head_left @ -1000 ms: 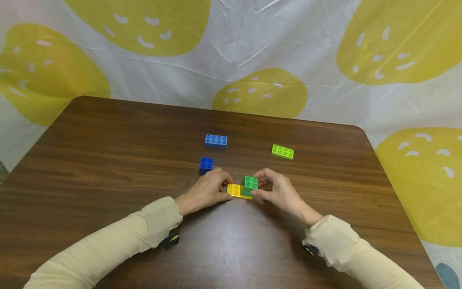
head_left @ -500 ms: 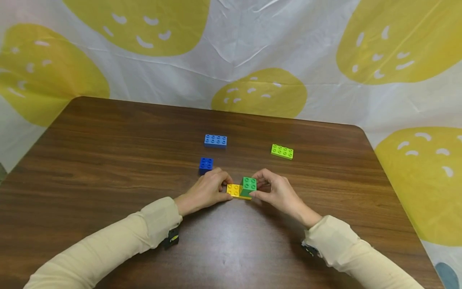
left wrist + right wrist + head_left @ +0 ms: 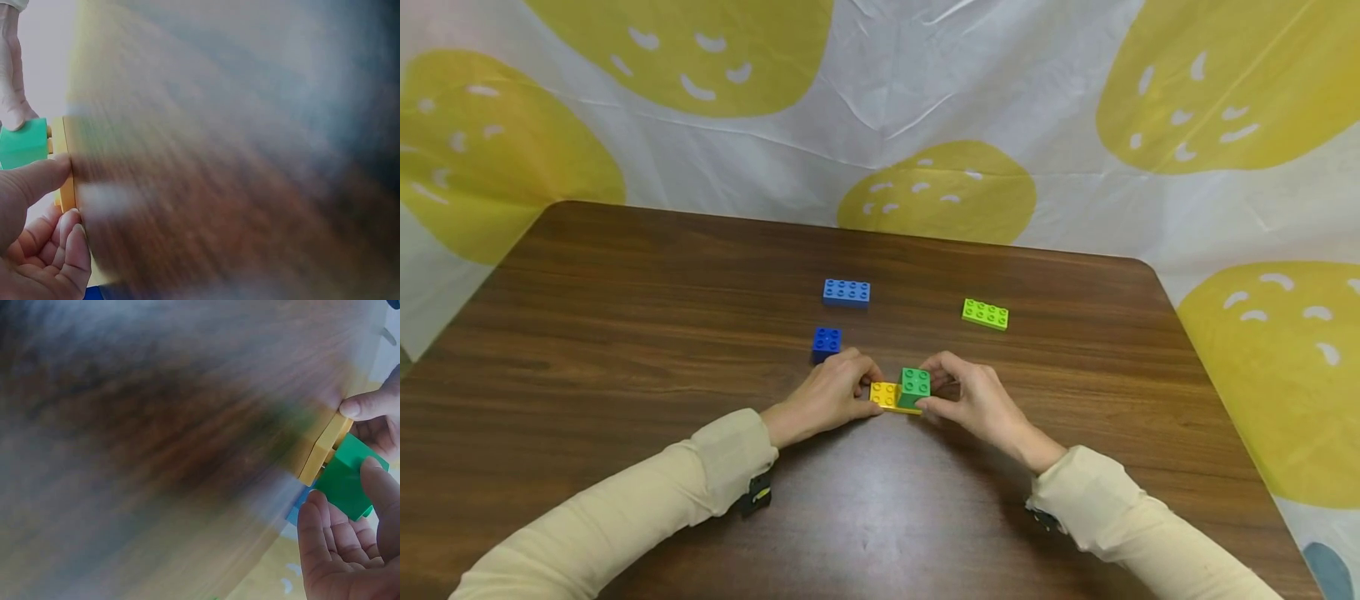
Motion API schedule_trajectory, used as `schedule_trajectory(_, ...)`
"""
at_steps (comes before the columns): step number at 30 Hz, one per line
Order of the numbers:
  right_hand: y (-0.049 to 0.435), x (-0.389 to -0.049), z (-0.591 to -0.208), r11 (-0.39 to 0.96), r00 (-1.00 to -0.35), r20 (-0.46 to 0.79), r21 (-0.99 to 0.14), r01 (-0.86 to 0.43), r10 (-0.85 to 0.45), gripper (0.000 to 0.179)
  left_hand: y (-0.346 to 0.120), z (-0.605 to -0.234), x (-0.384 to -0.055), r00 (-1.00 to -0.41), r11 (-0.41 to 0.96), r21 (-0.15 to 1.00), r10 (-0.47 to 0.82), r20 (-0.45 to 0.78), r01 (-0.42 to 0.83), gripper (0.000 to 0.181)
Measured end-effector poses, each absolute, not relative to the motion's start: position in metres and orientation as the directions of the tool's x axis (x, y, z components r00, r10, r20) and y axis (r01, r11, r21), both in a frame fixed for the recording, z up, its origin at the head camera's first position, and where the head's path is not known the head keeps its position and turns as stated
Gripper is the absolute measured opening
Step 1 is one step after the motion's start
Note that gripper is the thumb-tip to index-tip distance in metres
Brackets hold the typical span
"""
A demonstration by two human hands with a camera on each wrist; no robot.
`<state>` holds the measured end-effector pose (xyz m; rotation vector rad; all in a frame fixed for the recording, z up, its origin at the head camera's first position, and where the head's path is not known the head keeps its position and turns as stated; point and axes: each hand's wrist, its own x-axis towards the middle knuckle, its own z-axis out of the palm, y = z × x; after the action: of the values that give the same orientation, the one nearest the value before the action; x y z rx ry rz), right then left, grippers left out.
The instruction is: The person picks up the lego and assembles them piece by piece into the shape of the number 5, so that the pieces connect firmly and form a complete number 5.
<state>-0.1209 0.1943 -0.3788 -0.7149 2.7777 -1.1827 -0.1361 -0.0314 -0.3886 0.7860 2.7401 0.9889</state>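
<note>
From here I see one table, printed cloth behind, five bricks: left hand pinches yellow brick, right hand grips green brick over its right end; dark-blue, light-blue, lime beyond it.

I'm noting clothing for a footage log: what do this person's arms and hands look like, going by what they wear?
The left hand and right hand are bare. The left sleeve and right sleeve are long, plain and cream, with loose, creased cuffs. A small black device with a yellowish mark shows below the left cuff; another dark device shows below the right.
</note>
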Motion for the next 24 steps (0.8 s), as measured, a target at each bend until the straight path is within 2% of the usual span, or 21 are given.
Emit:
schedule_trajectory(8, 0.1948, -0.1212, -0.3789, 0.598, -0.893, 0.121, -0.703, -0.386, -0.434, 0.032, -0.0318, -0.3886, -0.1363, -0.846, 0.644, 0.607, 0.526, 0.092, 0.466, 0.029)
schedule_trajectory(24, 0.1935, -0.1208, -0.3772, 0.613, -0.892, 0.121, -0.685, -0.392, -0.436, 0.035, -0.0311, -0.3882, -0.1374, -0.851, 0.656, 0.614, 0.523, 0.05, 0.439, 0.029)
